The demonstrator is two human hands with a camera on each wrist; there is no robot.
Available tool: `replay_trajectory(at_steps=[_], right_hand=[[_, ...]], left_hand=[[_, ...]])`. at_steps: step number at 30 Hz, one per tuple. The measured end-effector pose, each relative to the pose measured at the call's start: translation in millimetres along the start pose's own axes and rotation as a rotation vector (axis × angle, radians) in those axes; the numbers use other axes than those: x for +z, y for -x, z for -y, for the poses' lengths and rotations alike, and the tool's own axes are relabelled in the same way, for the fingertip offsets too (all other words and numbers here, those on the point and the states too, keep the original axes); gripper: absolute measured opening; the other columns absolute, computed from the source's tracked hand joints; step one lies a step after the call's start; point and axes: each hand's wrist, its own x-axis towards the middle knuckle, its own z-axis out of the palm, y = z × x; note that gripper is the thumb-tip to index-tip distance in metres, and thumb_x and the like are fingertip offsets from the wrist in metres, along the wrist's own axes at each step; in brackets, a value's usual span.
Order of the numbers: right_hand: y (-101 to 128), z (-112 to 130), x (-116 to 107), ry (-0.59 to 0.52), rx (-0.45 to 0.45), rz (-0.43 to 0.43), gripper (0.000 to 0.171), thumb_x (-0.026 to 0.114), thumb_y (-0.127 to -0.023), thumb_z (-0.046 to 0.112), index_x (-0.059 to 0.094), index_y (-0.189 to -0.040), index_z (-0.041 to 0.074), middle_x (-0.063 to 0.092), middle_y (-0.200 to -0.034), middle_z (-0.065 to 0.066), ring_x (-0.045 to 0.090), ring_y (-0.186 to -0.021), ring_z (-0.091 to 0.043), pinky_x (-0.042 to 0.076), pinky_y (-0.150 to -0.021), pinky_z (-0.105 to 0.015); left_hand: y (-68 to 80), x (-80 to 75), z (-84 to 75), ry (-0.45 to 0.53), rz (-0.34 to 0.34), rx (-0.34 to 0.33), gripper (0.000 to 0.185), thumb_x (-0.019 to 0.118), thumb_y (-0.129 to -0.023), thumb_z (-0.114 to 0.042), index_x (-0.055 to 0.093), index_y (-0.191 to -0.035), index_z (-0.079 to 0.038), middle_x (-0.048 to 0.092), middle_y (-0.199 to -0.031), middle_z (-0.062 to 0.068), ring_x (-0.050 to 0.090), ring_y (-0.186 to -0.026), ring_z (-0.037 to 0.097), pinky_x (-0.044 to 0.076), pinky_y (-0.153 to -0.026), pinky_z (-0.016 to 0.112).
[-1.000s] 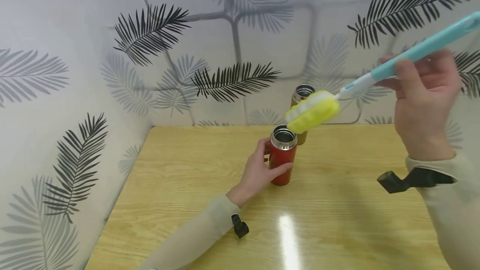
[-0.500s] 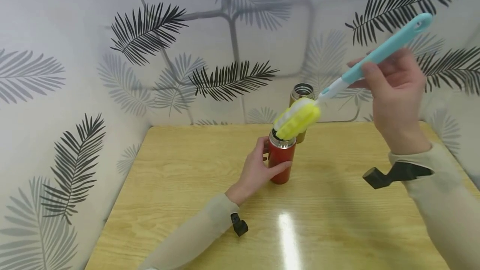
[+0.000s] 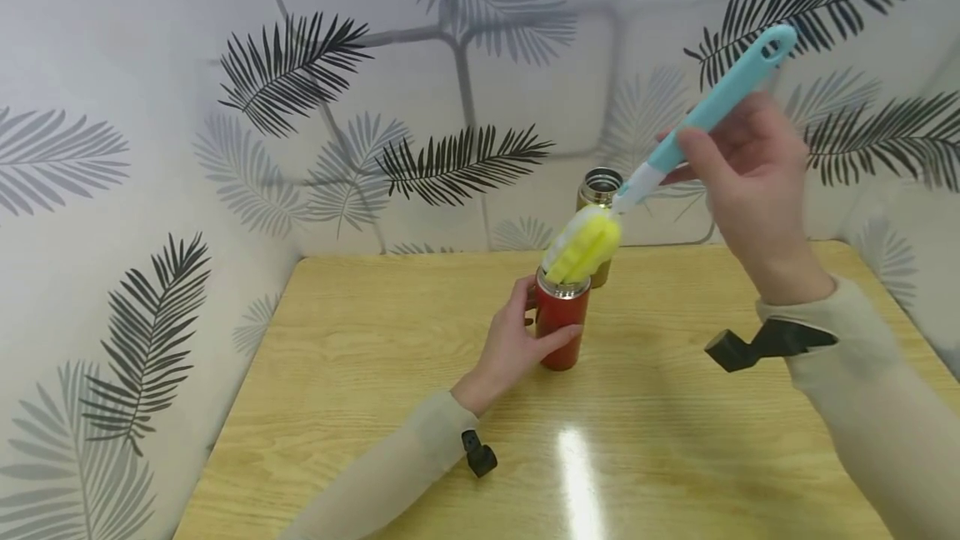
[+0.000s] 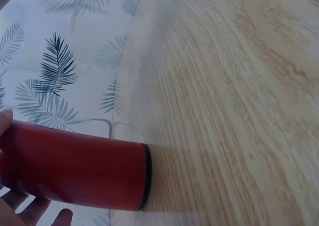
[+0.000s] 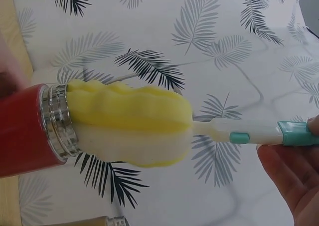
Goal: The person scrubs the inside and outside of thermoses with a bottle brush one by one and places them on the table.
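Note:
A red thermos flask point(image 3: 560, 327) with a steel neck stands upright and lidless on the table, and my left hand point(image 3: 517, 342) grips its side. In the left wrist view the flask's dark base point(image 4: 146, 177) meets the wood. My right hand point(image 3: 753, 182) pinches the turquoise handle of a bottle brush point(image 3: 720, 107), held slanting above the flask. The brush's yellow and white sponge head point(image 5: 130, 121) sits at the flask's mouth, its tip inside the steel rim point(image 5: 59, 121). Most of the sponge still shows outside. The flask's inside is hidden by the sponge.
A second, gold-brown flask point(image 3: 600, 183), also lidless, stands just behind the red one, partly covered by the sponge. The wooden table point(image 3: 375, 340) runs back to a wall point(image 3: 337, 190) with a leaf pattern.
My right hand has moved left, tilting the brush steeper and bringing its sponge from over the flask's rim into the mouth. My left hand and the red flask have stayed in place.

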Motion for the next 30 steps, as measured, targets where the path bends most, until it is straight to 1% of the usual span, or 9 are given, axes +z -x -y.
replay_trajectory(at_steps=[2, 7, 12, 14, 17, 21, 24, 28, 30], right_hand=[[-0.6, 0.7, 1.1, 0.052, -0.002, 0.014, 0.019, 0.066, -0.098, -0.003, 0.064, -0.116, -0.006, 0.074, -0.1, -0.017, 0.074, -0.086, -0.023, 0.062, -0.07, -0.03], [-0.6, 0.6, 4.1, 0.108, 0.012, 0.049, 0.018, 0.065, -0.099, -0.001, 0.064, -0.117, 0.0, 0.075, -0.101, -0.013, 0.074, -0.083, -0.019, 0.062, -0.07, -0.028], [0.6, -1.4, 8.4, 0.164, 0.014, 0.075, 0.016, 0.065, -0.101, 0.001, 0.064, -0.117, 0.002, 0.075, -0.102, -0.01, 0.072, -0.081, -0.016, 0.061, -0.07, -0.026], [1.7, -1.6, 10.2, 0.167, 0.02, 0.075, 0.016, 0.064, -0.1, 0.0, 0.064, -0.117, 0.002, 0.075, -0.102, -0.009, 0.072, -0.08, -0.016, 0.061, -0.07, -0.026], [3.8, -0.6, 13.2, 0.162, 0.055, 0.072, 0.016, 0.064, -0.1, -0.001, 0.064, -0.116, 0.003, 0.075, -0.103, -0.009, 0.072, -0.082, -0.017, 0.061, -0.071, -0.025], [5.6, 1.5, 16.6, 0.209, 0.097, 0.09, 0.016, 0.063, -0.1, -0.001, 0.064, -0.116, 0.003, 0.074, -0.103, -0.007, 0.072, -0.085, -0.017, 0.061, -0.075, -0.023], [6.2, 2.9, 16.8, 0.26, 0.105, 0.12, 0.016, 0.062, -0.101, 0.0, 0.062, -0.117, 0.002, 0.073, -0.103, -0.004, 0.072, -0.086, -0.016, 0.061, -0.075, -0.023], [7.3, 4.6, 14.6, 0.25, 0.12, 0.149, 0.017, 0.062, -0.101, -0.001, 0.061, -0.117, 0.002, 0.073, -0.102, -0.003, 0.072, -0.086, -0.014, 0.061, -0.073, -0.023], [8.0, 5.5, 13.3, 0.22, 0.129, 0.162, 0.016, 0.062, -0.101, -0.002, 0.061, -0.117, 0.002, 0.072, -0.102, -0.006, 0.072, -0.086, -0.015, 0.061, -0.072, -0.024]], left_hand=[[0.1, 0.6, 0.3, 0.021, 0.012, -0.008, 0.078, 0.086, -0.088, -0.034, 0.042, -0.15, -0.018, 0.061, -0.139, 0.0, 0.06, -0.122, 0.018, 0.055, -0.094, 0.036], [-0.3, 2.5, 0.9, 0.072, 0.029, -0.016, 0.078, 0.086, -0.088, -0.033, 0.042, -0.151, -0.019, 0.061, -0.139, 0.0, 0.059, -0.123, 0.018, 0.056, -0.097, 0.039], [-0.8, 3.9, 0.9, 0.093, 0.023, -0.012, 0.075, 0.085, -0.09, -0.03, 0.042, -0.15, -0.02, 0.06, -0.14, -0.001, 0.059, -0.123, 0.018, 0.055, -0.098, 0.038], [-0.5, 3.9, 1.1, 0.096, 0.022, -0.014, 0.075, 0.085, -0.09, -0.03, 0.042, -0.151, -0.021, 0.059, -0.14, -0.001, 0.059, -0.124, 0.018, 0.055, -0.098, 0.037], [0.1, 4.1, 1.7, 0.103, 0.02, -0.02, 0.075, 0.084, -0.09, -0.03, 0.041, -0.151, -0.022, 0.059, -0.14, -0.002, 0.058, -0.124, 0.017, 0.055, -0.098, 0.036], [0.9, 4.2, 2.1, 0.113, 0.012, -0.023, 0.074, 0.084, -0.091, -0.03, 0.041, -0.151, -0.022, 0.059, -0.141, -0.002, 0.058, -0.124, 0.017, 0.055, -0.098, 0.037], [1.3, 4.5, 2.2, 0.112, 0.012, -0.017, 0.072, 0.083, -0.091, -0.029, 0.042, -0.15, -0.022, 0.059, -0.141, -0.002, 0.058, -0.124, 0.018, 0.055, -0.098, 0.038], [1.8, 5.7, 1.6, 0.113, 0.009, -0.007, 0.072, 0.083, -0.091, -0.029, 0.043, -0.15, -0.02, 0.06, -0.139, 0.0, 0.059, -0.123, 0.018, 0.055, -0.096, 0.037], [2.0, 6.4, 0.7, 0.113, 0.005, -0.006, 0.072, 0.084, -0.091, -0.028, 0.044, -0.15, -0.02, 0.061, -0.138, 0.0, 0.059, -0.122, 0.018, 0.056, -0.095, 0.037]])
